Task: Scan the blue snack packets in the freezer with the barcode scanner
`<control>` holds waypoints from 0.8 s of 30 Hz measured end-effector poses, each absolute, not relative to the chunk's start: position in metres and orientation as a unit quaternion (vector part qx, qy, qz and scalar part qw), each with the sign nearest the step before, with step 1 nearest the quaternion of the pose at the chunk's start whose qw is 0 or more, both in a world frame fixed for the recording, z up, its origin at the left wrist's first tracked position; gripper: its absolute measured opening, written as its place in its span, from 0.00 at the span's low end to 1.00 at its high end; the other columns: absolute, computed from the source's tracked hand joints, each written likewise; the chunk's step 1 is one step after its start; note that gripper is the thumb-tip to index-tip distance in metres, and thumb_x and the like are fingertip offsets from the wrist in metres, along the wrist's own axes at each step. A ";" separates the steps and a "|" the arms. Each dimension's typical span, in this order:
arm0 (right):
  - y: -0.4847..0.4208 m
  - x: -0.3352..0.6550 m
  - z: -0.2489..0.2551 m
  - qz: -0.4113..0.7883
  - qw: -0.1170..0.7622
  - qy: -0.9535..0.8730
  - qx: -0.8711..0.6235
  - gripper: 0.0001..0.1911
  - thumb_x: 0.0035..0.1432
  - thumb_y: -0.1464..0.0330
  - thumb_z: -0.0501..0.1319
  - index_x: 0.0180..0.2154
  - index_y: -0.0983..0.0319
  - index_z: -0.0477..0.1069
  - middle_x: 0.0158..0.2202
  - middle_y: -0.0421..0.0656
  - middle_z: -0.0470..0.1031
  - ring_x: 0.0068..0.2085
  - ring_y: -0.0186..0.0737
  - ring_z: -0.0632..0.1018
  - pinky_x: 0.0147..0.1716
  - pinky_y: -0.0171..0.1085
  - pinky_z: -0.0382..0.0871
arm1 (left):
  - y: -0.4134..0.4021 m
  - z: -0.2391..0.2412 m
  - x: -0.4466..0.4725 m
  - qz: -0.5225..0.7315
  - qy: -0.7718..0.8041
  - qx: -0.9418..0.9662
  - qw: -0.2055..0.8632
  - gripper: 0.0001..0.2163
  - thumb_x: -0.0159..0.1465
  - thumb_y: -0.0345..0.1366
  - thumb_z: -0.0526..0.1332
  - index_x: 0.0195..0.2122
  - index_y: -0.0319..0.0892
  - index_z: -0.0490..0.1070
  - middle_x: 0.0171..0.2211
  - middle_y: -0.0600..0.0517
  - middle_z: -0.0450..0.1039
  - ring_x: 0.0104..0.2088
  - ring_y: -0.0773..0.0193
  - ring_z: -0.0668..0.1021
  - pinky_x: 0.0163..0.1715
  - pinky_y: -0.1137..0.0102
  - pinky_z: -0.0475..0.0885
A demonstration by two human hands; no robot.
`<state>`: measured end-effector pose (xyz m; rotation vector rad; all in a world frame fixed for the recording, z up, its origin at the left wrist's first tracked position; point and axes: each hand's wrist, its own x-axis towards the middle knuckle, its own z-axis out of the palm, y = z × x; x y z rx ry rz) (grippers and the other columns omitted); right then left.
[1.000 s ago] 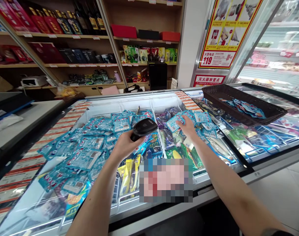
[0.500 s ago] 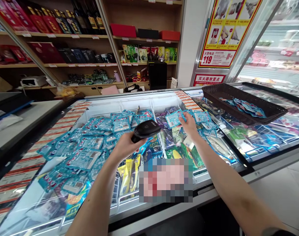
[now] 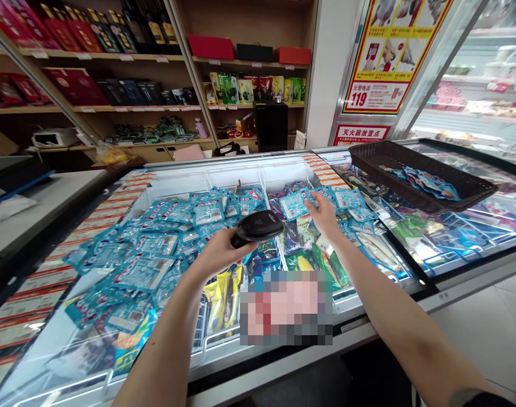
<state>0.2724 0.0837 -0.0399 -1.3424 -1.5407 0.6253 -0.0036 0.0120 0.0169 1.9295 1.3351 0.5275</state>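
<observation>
Pinching blue packet (image 3: 294, 204) with right hand (image 3: 324, 215), likely light and floppy, best edge-held, while gripping barcode scanner (image 3: 260, 226) with left hand (image 3: 217, 252)!

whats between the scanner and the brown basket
In the head view, the right hand holding a blue packet, then loose blue packets.

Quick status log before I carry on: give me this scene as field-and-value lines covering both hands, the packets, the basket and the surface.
left hand: left hand grips a black plastic handheld scanner
right hand: right hand pinches a flat, shiny light-blue packet
main pile: many similar light-blue packets, overlapping, left of the scanner
smaller group: a few more light-blue packets, just right of the right hand
basket: dark-brown woven rectangular basket, far right, holding blue packets
surface: glass-topped white freezer
</observation>
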 end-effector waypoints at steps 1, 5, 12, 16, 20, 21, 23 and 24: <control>0.084 0.272 -0.040 0.258 0.484 -0.631 -0.548 0.23 0.59 0.55 0.51 0.53 0.57 0.63 0.41 0.46 0.75 0.37 0.51 0.79 0.31 0.47 0.75 | 0.012 0.016 -0.004 0.202 0.518 0.752 0.355 0.15 0.56 0.48 0.59 0.26 0.39 0.68 0.17 0.53 0.68 0.18 0.65 0.72 0.18 0.74 0.63; 0.087 0.272 -0.045 0.270 0.495 -0.622 -0.544 0.23 0.58 0.55 0.52 0.52 0.57 0.64 0.40 0.45 0.75 0.36 0.51 0.79 0.31 0.48 0.75 | 0.012 0.015 -0.004 0.195 0.523 0.753 0.347 0.15 0.57 0.48 0.59 0.28 0.39 0.68 0.17 0.53 0.69 0.19 0.65 0.73 0.18 0.74 0.63; 0.086 0.275 -0.046 0.261 0.506 -0.620 -0.540 0.23 0.57 0.54 0.53 0.52 0.56 0.64 0.41 0.44 0.75 0.39 0.52 0.78 0.39 0.52 0.73 | 0.011 0.016 -0.003 0.194 0.528 0.756 0.335 0.15 0.57 0.48 0.58 0.27 0.39 0.68 0.17 0.53 0.69 0.19 0.65 0.73 0.19 0.74 0.63; 0.081 0.273 -0.041 0.247 0.490 -0.629 -0.551 0.24 0.58 0.53 0.52 0.53 0.55 0.64 0.42 0.45 0.75 0.40 0.53 0.78 0.42 0.54 0.72 | 0.011 0.018 -0.001 0.196 0.524 0.760 0.330 0.15 0.57 0.48 0.58 0.26 0.39 0.68 0.17 0.53 0.69 0.19 0.66 0.72 0.19 0.74 0.63; 0.082 0.272 -0.041 0.236 0.463 -0.630 -0.577 0.25 0.59 0.53 0.51 0.54 0.56 0.63 0.43 0.46 0.75 0.39 0.54 0.78 0.40 0.54 0.71 | 0.010 0.019 -0.001 0.210 0.532 0.751 0.329 0.15 0.57 0.48 0.58 0.28 0.39 0.69 0.17 0.52 0.70 0.19 0.65 0.72 0.18 0.74 0.63; 0.083 0.272 -0.042 0.234 0.461 -0.628 -0.581 0.25 0.59 0.53 0.51 0.54 0.56 0.63 0.43 0.46 0.75 0.39 0.54 0.78 0.40 0.54 0.71 | 0.010 0.019 -0.001 0.214 0.535 0.747 0.331 0.15 0.56 0.48 0.58 0.28 0.39 0.69 0.18 0.52 0.70 0.19 0.65 0.73 0.18 0.74 0.63; 0.085 0.272 -0.044 0.231 0.460 -0.625 -0.587 0.25 0.59 0.54 0.51 0.54 0.56 0.63 0.44 0.47 0.75 0.38 0.54 0.78 0.39 0.54 0.71 | 0.010 0.019 -0.001 0.220 0.540 0.741 0.333 0.15 0.56 0.48 0.59 0.29 0.39 0.69 0.18 0.52 0.70 0.19 0.64 0.73 0.18 0.73 0.63; 0.086 0.272 -0.045 0.228 0.458 -0.625 -0.589 0.25 0.59 0.54 0.51 0.54 0.56 0.63 0.44 0.47 0.75 0.38 0.54 0.78 0.39 0.54 0.71 | 0.010 0.019 -0.001 0.223 0.541 0.739 0.334 0.15 0.56 0.48 0.59 0.29 0.39 0.69 0.18 0.52 0.70 0.18 0.64 0.73 0.18 0.73 0.63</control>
